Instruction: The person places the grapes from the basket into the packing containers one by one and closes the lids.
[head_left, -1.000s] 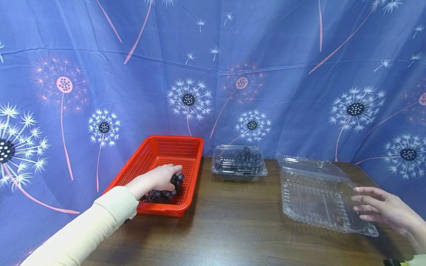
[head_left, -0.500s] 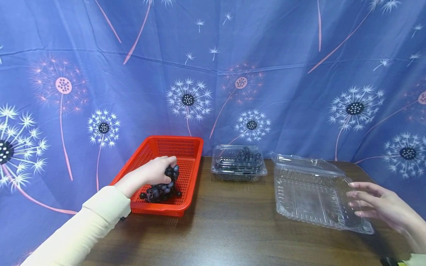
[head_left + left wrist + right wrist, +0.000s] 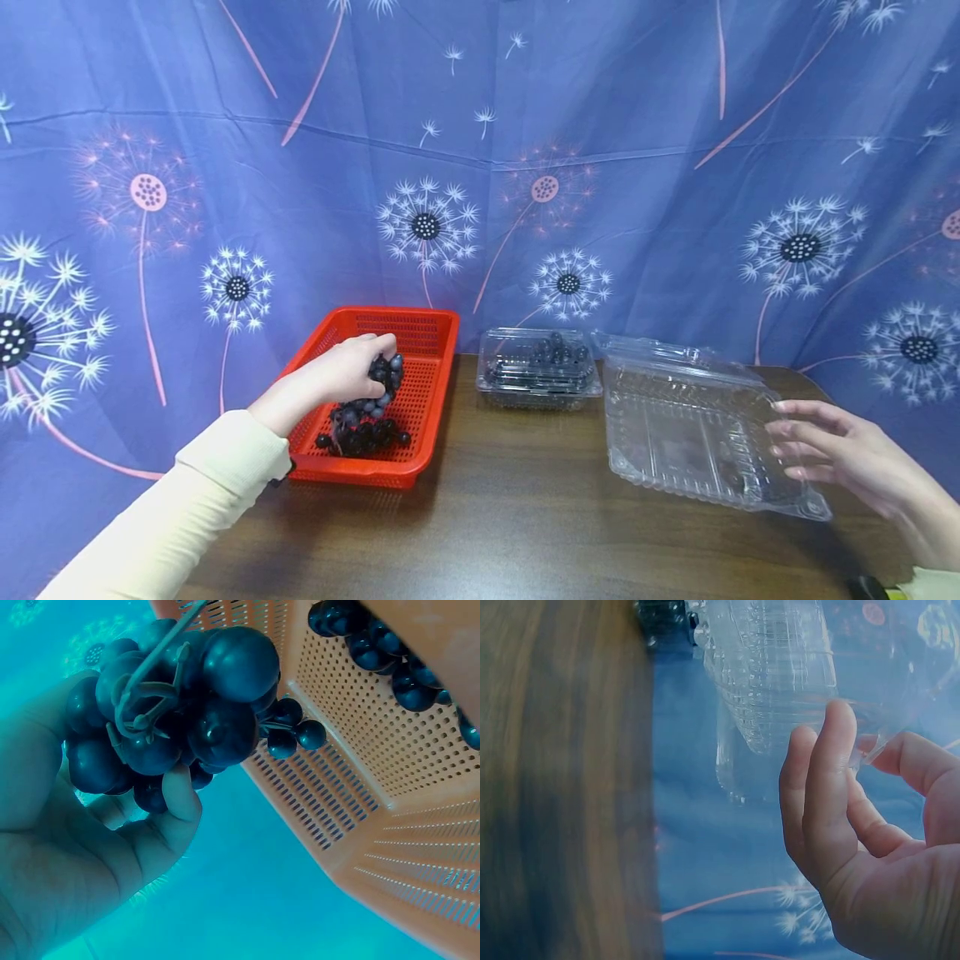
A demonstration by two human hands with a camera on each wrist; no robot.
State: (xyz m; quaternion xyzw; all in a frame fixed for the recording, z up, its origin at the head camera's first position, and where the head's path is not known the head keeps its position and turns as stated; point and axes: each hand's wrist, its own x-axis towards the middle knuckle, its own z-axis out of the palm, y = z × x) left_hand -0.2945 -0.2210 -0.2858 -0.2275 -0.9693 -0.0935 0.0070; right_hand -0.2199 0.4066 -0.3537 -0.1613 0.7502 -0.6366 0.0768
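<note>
My left hand grips a bunch of dark grapes by its upper part, above the red perforated basket. The left wrist view shows fingers curled round the bunch, with a curled stem on the camera's side. More dark grapes lie on the basket floor; whether they touch the held bunch I cannot tell. At the right, my right hand pinches the edge of an open clear plastic clamshell box, held tilted. In the right wrist view, thumb and fingertips meet at the thin plastic rim.
A closed clear clamshell box with dark grapes inside stands at the back middle of the wooden table, right of the basket. Behind everything hangs a blue cloth with a dandelion print.
My left hand has risen slightly and shifted left, lifting the bunch of grapes off the basket floor. My right hand has moved left with the open clamshell box, closer to the closed one.
</note>
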